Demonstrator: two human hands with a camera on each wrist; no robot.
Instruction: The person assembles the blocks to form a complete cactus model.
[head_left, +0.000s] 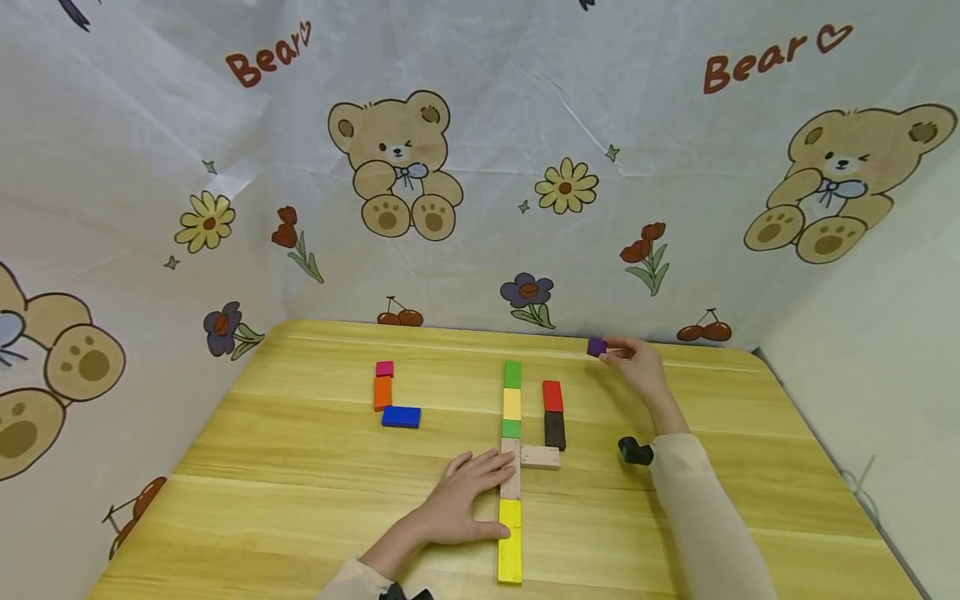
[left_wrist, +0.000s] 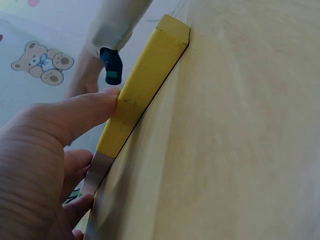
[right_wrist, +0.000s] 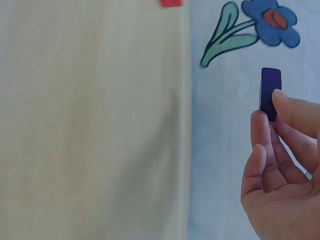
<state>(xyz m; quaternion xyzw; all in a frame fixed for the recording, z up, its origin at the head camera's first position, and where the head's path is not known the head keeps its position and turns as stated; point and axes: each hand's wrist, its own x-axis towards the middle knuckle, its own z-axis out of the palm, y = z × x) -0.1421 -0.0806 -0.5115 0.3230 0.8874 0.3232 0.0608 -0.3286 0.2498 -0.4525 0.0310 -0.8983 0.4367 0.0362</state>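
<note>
Between thumb and fingers, my right hand (head_left: 637, 367) pinches a small purple block (head_left: 596, 347) near the table's far edge; the right wrist view shows this purple block (right_wrist: 270, 94) upright at the fingertips. My left hand (head_left: 468, 498) rests beside a straight column of blocks, its fingertips touching a plain wooden block (head_left: 511, 483) and its thumb touching a long yellow block (head_left: 510, 550). Up the column lie a short green block (head_left: 511, 428), a pale yellow block (head_left: 512, 404) and another green block (head_left: 512, 374). A second wooden block (head_left: 542, 457) sticks out to the right.
Right of the column, a red block (head_left: 552, 395) and a black block (head_left: 554, 431) stand end to end above the sideways wooden block. To the left lie a magenta block (head_left: 385, 368), an orange block (head_left: 382, 393) and a blue block (head_left: 401, 417). A bear-printed cloth (head_left: 480, 167) hangs behind the table.
</note>
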